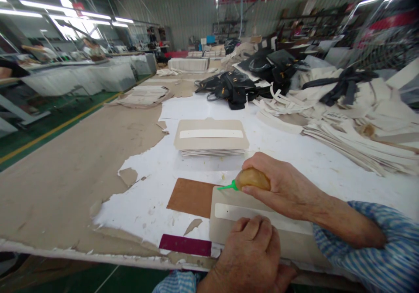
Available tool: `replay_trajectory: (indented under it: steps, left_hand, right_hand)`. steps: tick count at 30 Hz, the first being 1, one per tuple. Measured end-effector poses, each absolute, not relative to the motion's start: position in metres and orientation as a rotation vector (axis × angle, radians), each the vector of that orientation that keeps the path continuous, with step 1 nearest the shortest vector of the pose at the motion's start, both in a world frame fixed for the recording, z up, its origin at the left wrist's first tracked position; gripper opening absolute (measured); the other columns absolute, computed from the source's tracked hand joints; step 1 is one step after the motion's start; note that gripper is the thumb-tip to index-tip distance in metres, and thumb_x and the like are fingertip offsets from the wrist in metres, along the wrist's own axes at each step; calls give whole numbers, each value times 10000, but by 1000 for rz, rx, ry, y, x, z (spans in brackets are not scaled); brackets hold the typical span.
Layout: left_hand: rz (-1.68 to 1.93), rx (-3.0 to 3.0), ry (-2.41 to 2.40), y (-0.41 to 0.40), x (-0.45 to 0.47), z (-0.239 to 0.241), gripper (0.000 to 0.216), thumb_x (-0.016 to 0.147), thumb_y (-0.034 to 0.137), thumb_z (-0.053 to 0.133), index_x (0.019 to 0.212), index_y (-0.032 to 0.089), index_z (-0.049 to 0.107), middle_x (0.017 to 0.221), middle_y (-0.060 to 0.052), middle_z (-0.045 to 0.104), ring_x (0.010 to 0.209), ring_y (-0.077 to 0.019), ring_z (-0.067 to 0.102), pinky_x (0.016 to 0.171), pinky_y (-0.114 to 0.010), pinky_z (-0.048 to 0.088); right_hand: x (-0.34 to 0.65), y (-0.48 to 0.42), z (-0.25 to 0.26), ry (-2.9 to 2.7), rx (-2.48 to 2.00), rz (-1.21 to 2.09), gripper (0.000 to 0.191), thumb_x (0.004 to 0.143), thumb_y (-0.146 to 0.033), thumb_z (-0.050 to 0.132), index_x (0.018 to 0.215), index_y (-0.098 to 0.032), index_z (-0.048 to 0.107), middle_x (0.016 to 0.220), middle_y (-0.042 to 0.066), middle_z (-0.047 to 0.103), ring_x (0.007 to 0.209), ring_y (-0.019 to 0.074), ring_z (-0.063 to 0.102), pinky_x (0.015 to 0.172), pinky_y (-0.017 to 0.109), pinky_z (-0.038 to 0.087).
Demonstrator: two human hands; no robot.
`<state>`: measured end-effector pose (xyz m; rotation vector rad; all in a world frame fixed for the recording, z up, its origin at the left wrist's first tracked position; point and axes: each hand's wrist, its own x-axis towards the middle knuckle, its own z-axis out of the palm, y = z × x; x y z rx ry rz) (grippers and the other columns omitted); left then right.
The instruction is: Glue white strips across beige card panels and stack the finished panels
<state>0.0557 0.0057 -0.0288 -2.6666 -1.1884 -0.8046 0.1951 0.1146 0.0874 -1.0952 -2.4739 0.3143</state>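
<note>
Panel (221,229), long axis crosswise, under your left hand (250,251), pinch unclear | nozzle (233,185), leftward at far-left corner | bottle (253,179), clasped in right hand (283,186)

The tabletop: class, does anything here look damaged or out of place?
Yes. The brown covering looks torn, its ragged edge bordering the white surface. A jagged brown patch shows left of the panel under the left hand. The pale strips look untidily heaped.

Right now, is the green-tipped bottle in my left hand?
No, your right hand holds the green-tipped bottle, while your left hand lies over the beige panel.
</note>
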Motion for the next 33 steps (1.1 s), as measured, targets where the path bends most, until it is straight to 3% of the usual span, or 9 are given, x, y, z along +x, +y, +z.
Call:
replay_trajectory:
  steps: [33]
  left_hand:
    - [-807, -2708, -1200, 6, 54, -28, 555, 993, 645, 603, 1216, 142, 667, 1238, -82, 768, 1117, -253, 696, 966, -392, 566]
  right_hand:
    - [186, 120, 112, -2549, -1332, 342, 225, 848, -243, 723, 1062, -212, 661, 1055, 60, 734, 900, 240, 665, 791, 345, 453]
